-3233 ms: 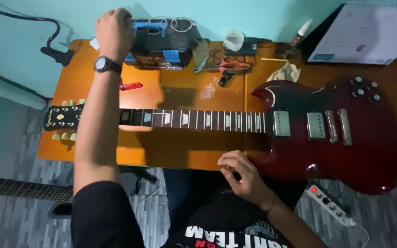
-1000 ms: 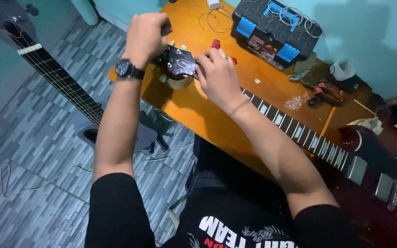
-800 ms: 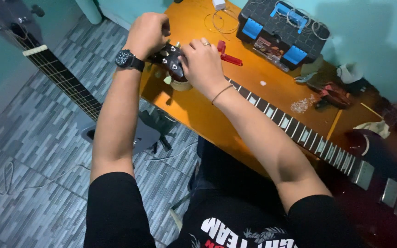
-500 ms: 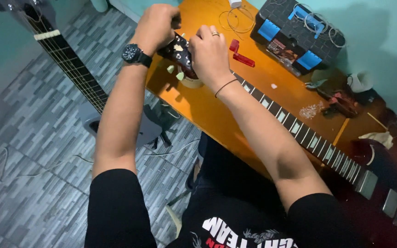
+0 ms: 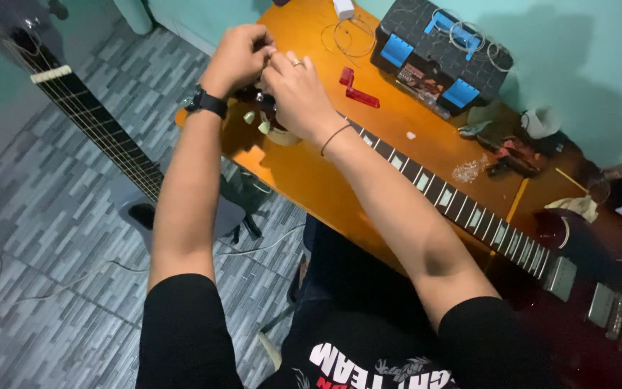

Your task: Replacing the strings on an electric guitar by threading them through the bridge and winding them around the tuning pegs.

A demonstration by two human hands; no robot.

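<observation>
From the head camera we see both our hands meeting over the headstock (image 5: 260,108) of a dark red electric guitar (image 5: 577,288) that lies across the orange counter (image 5: 397,137). Our left hand (image 5: 235,57), with a black watch on its wrist, is curled tight at the far edge of the headstock; its grip is narrow, the fingertips pinched together, though we cannot tell what lies between them. Our right hand (image 5: 296,90), a ring on one finger, rests on top of the headstock and covers most of it, its fingertips touching those of the left. Pale tuning pegs (image 5: 262,126) show just below it. The guitar neck (image 5: 455,205) runs down to the right. Near the hands lies a red tool (image 5: 358,94), beyond it a black toolbox (image 5: 440,54) with blue latches. A second guitar (image 5: 95,137) stands over the tiled floor at left.
</observation>
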